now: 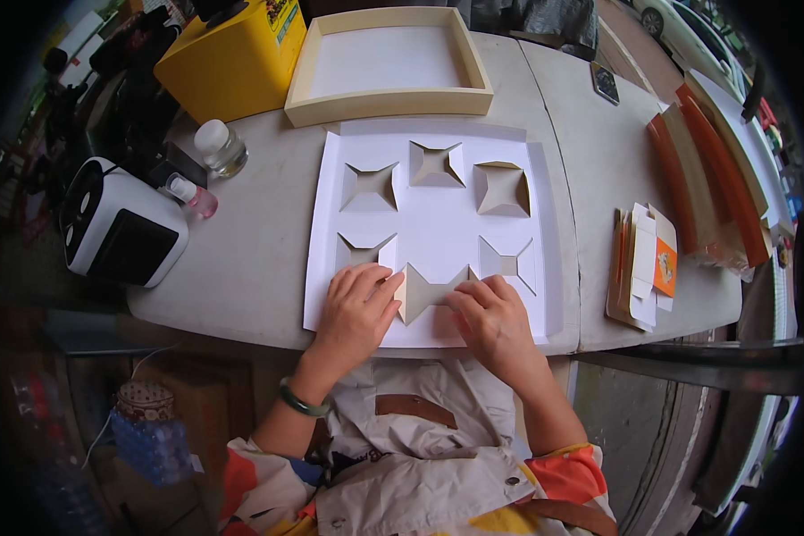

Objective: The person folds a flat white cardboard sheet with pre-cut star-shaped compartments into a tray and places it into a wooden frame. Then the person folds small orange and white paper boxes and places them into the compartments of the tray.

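A white cardboard insert (439, 230) lies flat on the table in front of me, its outer edges creased. Two rows of square openings with folded flaps run across it. At the near middle opening, my left hand (355, 302) rests on the card left of the gap, fingers loosely bent and slightly apart, tips against a raised flap (415, 295). On the opposite side of that opening, my right hand (489, 314) has its fingers curled in at the flap there. Its fingertips are partly hidden. The grey underside shows on several flaps.
Behind the insert stands a shallow cream tray (389, 105), next to a yellow box (232, 67). At left are a white-and-black device (125, 223), a glass jar (221, 147) and a pink bottle (193, 196). Folded small boxes (641, 266), orange packaging (715, 179) and a phone (605, 83) lie right.
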`<state>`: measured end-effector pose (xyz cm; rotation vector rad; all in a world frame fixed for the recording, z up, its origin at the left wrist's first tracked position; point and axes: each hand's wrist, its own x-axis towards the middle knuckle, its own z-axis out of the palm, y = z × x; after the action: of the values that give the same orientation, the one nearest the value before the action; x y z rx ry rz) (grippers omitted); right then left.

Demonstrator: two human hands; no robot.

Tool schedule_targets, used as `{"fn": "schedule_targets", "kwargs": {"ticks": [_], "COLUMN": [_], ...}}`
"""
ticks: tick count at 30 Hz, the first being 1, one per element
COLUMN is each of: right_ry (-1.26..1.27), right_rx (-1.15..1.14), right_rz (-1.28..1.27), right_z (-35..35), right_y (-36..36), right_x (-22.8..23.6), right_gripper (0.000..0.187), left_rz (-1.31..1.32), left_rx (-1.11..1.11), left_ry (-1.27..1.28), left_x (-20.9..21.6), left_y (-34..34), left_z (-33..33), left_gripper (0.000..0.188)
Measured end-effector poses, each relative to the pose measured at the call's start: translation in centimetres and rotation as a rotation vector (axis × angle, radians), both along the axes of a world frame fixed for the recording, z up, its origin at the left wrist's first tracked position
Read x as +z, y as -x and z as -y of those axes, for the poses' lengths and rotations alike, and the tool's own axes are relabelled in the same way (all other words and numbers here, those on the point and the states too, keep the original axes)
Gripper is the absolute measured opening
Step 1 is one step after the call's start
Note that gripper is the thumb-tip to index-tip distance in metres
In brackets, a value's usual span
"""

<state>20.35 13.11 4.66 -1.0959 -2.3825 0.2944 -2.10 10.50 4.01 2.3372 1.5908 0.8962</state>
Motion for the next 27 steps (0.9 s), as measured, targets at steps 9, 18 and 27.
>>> {"fn": "schedule_targets", "kwargs": {"ticks": [9,18,27], "right_ry": [0.11,0.166,0.163], "right_rx": [0.026,0.062,0.088], "right_rz": [0.182,0.123,0.11], "right_z": [-0.1,-1.2,-1.1], "right_y": [0.8,0.8,1.3], "right_x": [-0.6,-1.2,-1.5], "right_gripper": [0.032,0.021,0.025], "left_rz": [-0.011,-0.135,-0.064], "left_rx": [-0.045,-0.184,-0.121], "left_ry": [-0.025,0.085,-0.079], "left_x": [1.0,0.1,-1.9], "left_y": [0.6,-1.6,-1.9], "left_z": [0.9,3.0,3.7], "left_gripper": [0.026,0.015,0.005]}}
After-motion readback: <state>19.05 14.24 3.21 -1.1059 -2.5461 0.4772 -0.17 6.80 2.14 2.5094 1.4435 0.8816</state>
